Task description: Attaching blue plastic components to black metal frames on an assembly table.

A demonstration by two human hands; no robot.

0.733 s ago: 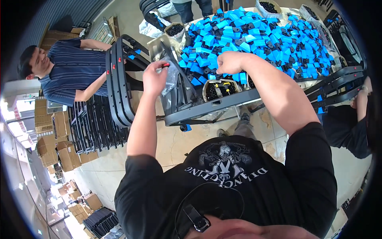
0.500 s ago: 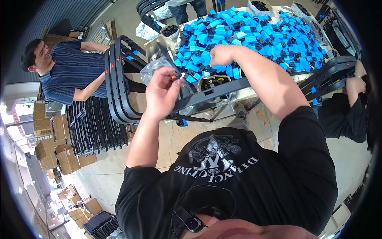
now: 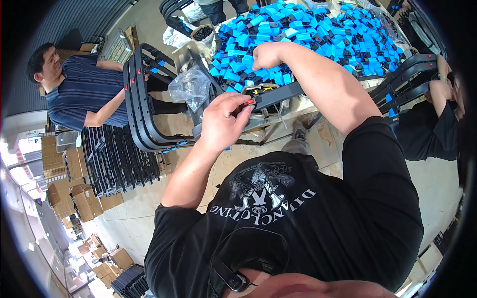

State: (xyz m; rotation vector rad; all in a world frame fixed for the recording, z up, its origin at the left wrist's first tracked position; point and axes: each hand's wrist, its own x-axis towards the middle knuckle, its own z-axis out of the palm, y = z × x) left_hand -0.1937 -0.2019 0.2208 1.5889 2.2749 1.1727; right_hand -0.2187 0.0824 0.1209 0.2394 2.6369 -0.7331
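A black metal bar [image 3: 284, 93] of a bent tubular frame runs in front of me along the table's near edge. My left hand [image 3: 222, 119] is closed, thumb and forefinger pinching a small red piece [image 3: 250, 102] against the bar. Whether the piece sits in an opening of the bar is hidden. Over the near side of a large heap of blue and black plastic parts [image 3: 298, 35], my right hand [image 3: 268, 54] hangs with its fingers curled downward. Anything within those fingers is out of sight.
A clear plastic bag [image 3: 191, 88] lies left of my left hand. Behind the bar stands a small box of mixed parts [image 3: 261, 90]. A tub of black pieces [image 3: 202, 34] is farther back. A co-worker [image 3: 87, 87] stands at left beside curved black frames [image 3: 141, 107]; another person [image 3: 430, 129] is at right.
My left hand has moved right with the small red piece, from above the frame onto the bar. My right hand stays curled over the blue heap. The whole view has shifted slightly.
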